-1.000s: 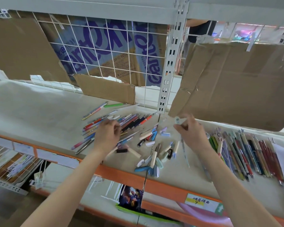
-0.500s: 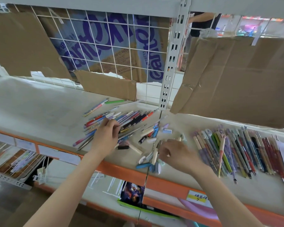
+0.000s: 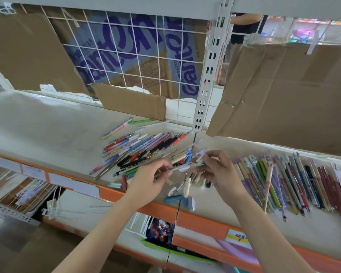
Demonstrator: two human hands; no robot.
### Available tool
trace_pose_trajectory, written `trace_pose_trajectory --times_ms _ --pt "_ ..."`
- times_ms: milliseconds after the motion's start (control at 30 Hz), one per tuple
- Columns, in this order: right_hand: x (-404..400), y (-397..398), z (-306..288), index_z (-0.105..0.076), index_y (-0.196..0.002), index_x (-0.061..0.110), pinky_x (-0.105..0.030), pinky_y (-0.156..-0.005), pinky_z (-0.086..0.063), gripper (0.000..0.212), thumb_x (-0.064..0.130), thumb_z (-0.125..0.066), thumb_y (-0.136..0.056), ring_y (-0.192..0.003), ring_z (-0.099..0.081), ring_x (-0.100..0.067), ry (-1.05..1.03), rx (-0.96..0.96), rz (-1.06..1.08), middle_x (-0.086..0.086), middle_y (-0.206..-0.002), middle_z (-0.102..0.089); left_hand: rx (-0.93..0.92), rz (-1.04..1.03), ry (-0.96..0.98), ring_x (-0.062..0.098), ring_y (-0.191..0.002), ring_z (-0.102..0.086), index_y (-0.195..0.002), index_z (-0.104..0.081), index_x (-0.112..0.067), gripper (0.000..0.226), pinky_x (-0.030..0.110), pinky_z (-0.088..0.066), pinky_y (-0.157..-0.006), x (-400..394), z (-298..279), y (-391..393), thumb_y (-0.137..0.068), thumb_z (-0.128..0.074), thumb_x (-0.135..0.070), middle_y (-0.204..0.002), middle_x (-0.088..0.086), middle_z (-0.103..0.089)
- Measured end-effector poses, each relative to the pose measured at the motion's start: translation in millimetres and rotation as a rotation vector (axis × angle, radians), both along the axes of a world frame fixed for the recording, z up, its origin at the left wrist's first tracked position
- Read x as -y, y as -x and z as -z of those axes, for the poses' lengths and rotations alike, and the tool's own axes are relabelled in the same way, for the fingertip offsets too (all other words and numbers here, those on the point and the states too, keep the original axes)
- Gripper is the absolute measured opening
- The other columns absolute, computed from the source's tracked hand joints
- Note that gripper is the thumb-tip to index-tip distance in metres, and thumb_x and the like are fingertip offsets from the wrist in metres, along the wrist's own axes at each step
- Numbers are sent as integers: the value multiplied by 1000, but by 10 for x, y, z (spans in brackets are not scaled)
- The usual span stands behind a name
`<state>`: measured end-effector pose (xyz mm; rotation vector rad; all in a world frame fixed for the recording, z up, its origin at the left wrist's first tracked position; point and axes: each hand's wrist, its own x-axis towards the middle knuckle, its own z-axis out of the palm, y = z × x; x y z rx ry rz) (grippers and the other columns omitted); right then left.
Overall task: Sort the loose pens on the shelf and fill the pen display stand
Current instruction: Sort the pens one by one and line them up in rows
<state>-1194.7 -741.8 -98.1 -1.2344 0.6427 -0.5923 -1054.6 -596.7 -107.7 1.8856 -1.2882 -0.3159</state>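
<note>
Since the earlier frame, the right hand (image 3: 218, 170) has risen, pinching a small pale cap (image 3: 200, 154); the left hand (image 3: 150, 178) grips a light-blue pen (image 3: 180, 166). Right of them lies a sorted row of pens (image 3: 295, 180); the unsorted multicoloured pile (image 3: 138, 148) remains left; no stand visible

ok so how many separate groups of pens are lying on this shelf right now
3. A loose heap left of the hands, a scatter of short pens and caps at the front edge below the hands, and a tidy row on the right. The hands may hide some.
</note>
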Motion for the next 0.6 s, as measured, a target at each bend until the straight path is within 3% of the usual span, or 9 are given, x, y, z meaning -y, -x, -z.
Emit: trace_pose_trajectory --times_ms 100,233,367,600 --pt "2 -1 21 -53 -92 16 -25 -42 -31 3 13 -54 -93 -40 -47 -18 50 -73 95 -3 -49 -57 -24 10 16 -2 -81 -59 -94 -62 -19 10 6 -42 -73 15 -11 32 -89 -60 -10 -84 -15 -62" --pt "-26 -30 0 -69 -94 32 -19 -39 -27 26 13 -51 -95 -40 -47 -13 90 -7 96 5 -60 -55 -20 17 39 -4 -82 -60 -95 -63 -16 8 9 -44 -71 21 -11 53 -89 -60 -11 -83 -18 -61" --pt "-84 -50 -14 -69 -87 30 -15 -39 -27 26 14 -51 -96 -41 -51 -11 130 16 33 13 -65 -63 -35 21 38 -9 -80 -60 -95 -62 -16 8 5 -42 -71 35 -12 63 -90 -59 -11 -83 -17 -61" --pt "-51 -36 13 -68 -89 25 -19 -41 -27 16 16 -55 -94 -50 -55 -12 103 -2 37 6 -69 -63 -42 -20 8 0 -82 -59 -96 -63 -17 8 10 -44 -72 33 0 31 -91 -59 -14 -85 -16 -62"
